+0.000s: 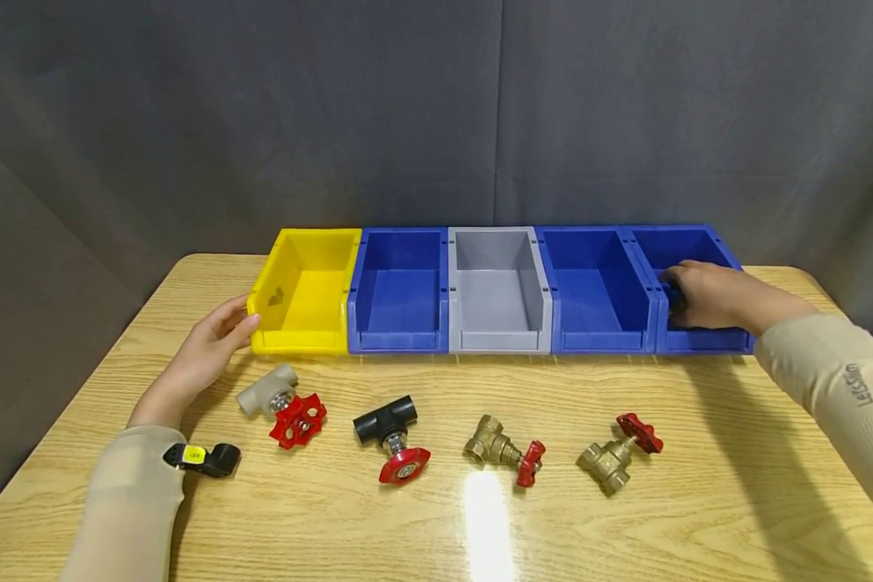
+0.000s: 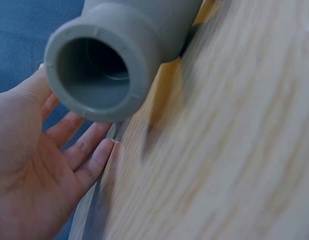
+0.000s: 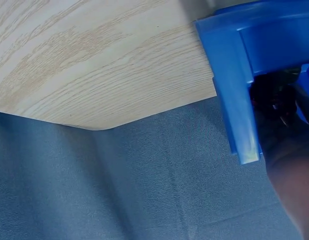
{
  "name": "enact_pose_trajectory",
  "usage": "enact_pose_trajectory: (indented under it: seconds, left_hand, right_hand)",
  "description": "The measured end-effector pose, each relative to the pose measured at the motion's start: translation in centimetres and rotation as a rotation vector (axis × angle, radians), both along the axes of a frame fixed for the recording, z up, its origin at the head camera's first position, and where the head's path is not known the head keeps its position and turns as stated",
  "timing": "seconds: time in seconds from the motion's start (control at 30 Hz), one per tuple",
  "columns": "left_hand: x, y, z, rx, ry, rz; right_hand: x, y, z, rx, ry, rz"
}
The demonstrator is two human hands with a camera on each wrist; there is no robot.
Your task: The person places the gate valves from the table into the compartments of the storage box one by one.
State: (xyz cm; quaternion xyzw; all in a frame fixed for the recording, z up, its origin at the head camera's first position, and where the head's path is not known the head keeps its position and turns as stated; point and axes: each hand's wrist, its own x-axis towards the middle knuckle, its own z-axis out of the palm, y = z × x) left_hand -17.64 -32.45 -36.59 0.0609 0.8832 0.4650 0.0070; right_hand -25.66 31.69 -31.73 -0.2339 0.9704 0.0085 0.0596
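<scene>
My left hand [image 1: 200, 356] is at the left side of the yellow bin [image 1: 301, 343], thumb at its front corner and fingers extended along its side. Close by lies a grey tee valve [image 1: 265, 391] with a red handwheel; its round open end looms large in the left wrist view. Inside the rightmost blue bin [image 1: 707, 343], my right hand [image 1: 716, 295] grips a dark object [image 1: 674, 299], mostly hidden by the fingers. The right wrist view shows it dark, with a reddish part, in the bin's shadow; I cannot tell its kind.
Between the end bins stand two blue bins [image 1: 398, 343] [image 1: 604, 343] and a grey bin [image 1: 500, 341]. In front lie a black tee valve [image 1: 387, 422] and two brass valves [image 1: 489, 441] [image 1: 605, 467], all with red handwheels. A dark curtain [image 1: 436, 113] hangs behind the wooden table [image 1: 320, 525].
</scene>
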Motion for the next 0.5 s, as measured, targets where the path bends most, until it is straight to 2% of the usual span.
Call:
enact_pose_trajectory:
  seconds: [0.5]
  left_hand:
    - [0.14, -0.04, -0.04, -0.002, 0.011, 0.011]
  right_hand:
    - [0.2, -0.24, 0.14, 0.023, 0.042, -0.005]
